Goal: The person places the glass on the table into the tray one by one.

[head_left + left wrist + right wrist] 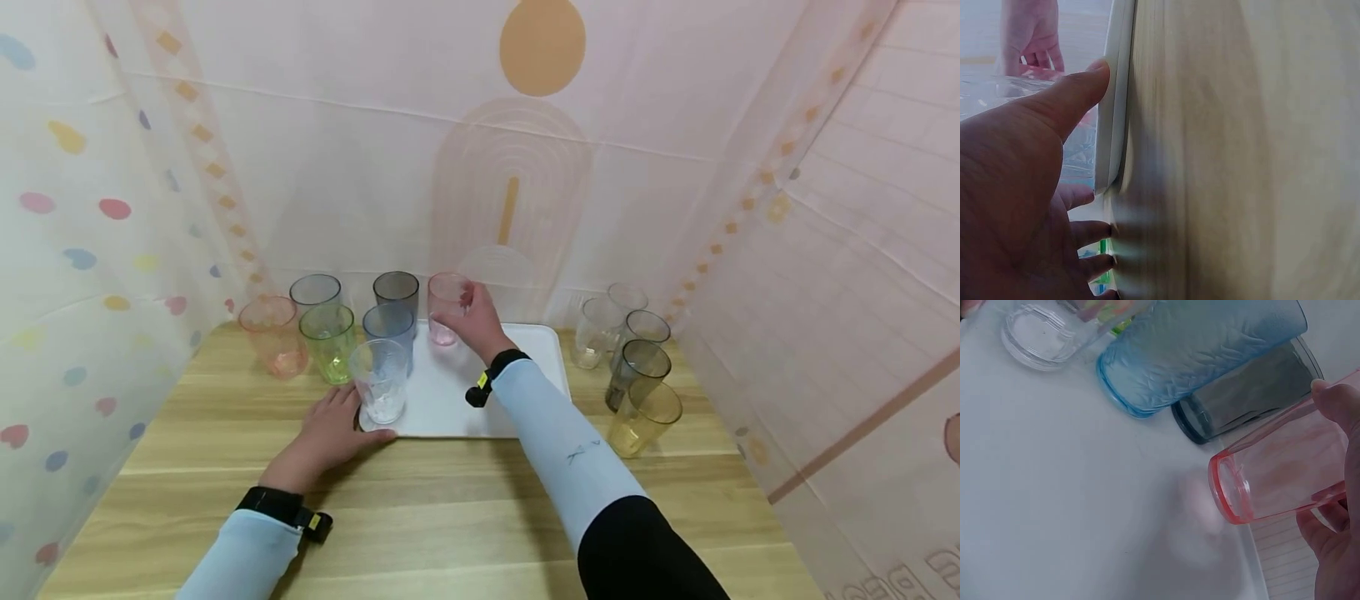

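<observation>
One pink tumbler [447,307] hangs just above the far side of the white tray [480,408], the right hand [474,321] with fingers curled round its upper wall. Light, rigid and slick by the look, it seems best gripped mid-wall. The left hand [330,433] lies flat, fingers straight, against the tray's near corner.

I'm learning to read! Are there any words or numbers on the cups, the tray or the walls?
No words or numbers can be read on the cups or the white tray.
The wall cloth at the lower right carries outlined marks, cut off and too unclear to read.
The yellow tags on the wrist straps are too small to read.
</observation>
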`<state>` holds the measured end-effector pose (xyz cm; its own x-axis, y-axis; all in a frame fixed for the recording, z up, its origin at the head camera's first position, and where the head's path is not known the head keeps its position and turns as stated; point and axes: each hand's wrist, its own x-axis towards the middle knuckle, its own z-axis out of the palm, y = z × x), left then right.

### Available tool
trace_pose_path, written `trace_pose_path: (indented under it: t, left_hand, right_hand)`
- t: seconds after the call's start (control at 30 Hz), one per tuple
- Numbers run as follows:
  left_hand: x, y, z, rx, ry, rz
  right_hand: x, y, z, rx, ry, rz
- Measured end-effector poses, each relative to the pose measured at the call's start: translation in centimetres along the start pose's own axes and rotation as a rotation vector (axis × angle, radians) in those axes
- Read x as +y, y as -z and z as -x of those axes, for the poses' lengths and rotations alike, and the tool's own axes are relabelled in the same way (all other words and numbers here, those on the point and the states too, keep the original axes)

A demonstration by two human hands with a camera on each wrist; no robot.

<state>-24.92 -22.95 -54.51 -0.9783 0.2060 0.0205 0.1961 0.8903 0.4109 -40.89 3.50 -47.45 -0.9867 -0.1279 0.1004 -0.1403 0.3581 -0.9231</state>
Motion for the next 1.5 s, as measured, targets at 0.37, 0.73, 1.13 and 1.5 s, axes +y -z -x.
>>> trace_pose_path:
  t: [0.37, 0.73, 1.13, 1.5]
  left_hand:
    - [0.8, -0.1, -0.5, -0.012, -0.001, -0.008]
    - [1.0, 0.3, -0.3, -0.022, 0.009, -0.008]
    - [0.5, -0.1, -0.1, -0.005, -0.002, 0.009]
    - [0.1, 0.2, 0.2, -0.003, 0.014, 0.007]
  right_hand:
    - [0.5, -0.2, -0.7, 0.031, -0.029, 0.003]
    - [1.2, -1.3, -1.2, 0.017, -0.064, 0.008]
    - [1.3, -1.8, -1.4, 0.019, -0.057, 0.004]
    - [1.3, -0.8, -0.1, 0.046, -0.051, 0.026]
